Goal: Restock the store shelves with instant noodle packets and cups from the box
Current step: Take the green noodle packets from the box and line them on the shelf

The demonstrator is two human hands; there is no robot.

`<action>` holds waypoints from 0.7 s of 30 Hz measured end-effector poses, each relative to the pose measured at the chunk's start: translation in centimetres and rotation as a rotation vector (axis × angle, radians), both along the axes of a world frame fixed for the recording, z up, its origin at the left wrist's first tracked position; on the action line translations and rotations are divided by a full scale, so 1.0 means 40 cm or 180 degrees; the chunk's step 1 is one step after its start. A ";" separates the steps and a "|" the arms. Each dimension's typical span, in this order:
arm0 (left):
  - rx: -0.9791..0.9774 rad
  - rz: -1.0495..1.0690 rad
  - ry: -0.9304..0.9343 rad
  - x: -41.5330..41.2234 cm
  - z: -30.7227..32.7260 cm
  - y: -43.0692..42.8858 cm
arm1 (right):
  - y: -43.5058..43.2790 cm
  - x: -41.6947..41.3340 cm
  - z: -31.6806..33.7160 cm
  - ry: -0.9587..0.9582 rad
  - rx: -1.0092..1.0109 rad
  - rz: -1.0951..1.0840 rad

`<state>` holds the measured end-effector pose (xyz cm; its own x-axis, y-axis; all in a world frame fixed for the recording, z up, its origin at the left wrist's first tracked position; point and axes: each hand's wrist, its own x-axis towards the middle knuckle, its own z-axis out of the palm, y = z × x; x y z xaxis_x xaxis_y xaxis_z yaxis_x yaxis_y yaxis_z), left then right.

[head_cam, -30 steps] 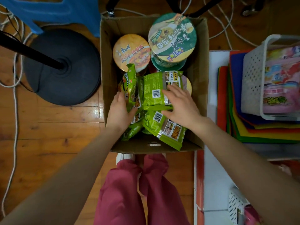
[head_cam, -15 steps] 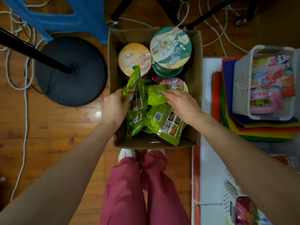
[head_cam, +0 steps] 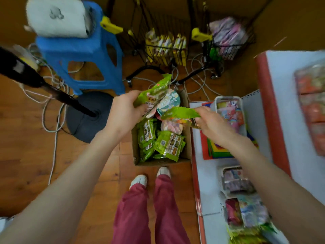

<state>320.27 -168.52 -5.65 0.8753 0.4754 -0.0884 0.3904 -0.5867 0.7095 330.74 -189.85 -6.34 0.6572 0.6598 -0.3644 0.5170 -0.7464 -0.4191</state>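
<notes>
Left hand (head_cam: 123,111) has its fingers and thumb curled round a green noodle packet (head_cam: 155,89), holding it by one end up above the box (head_cam: 187,148). Right hand (head_cam: 212,124) pinches a second green packet (head_cam: 179,112) by its edge. It is over the box too, close to the white shelf (head_cam: 207,173) on that side. The picture is a bit blurry, so I cannot tell just how each finger sits.

More loose packets (head_cam: 168,145) lie in a heap in the near part of the box. Round noodle cups (head_cam: 169,103) sit at the far end, partly hidden behind the held packets.

I think these packets are very light. The wrapper looks thin, shiny and crinkly, so it may slip if held only by a corner. The noodle block inside is likely hard but easy to snap, so a tight squeeze in the middle is a bad idea. Best to hold each one by its long sides, fingers under and thumb on top. The cups look light too, but their sides could dent and the lid is soft. Hold a cup round its body, not by the lid.
</notes>
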 end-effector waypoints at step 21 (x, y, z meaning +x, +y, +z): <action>0.0216 -0.0977 -0.2129 0.082 0.947 -0.197 | -0.330 -0.240 0.958 -0.2044 0.1066 -0.1650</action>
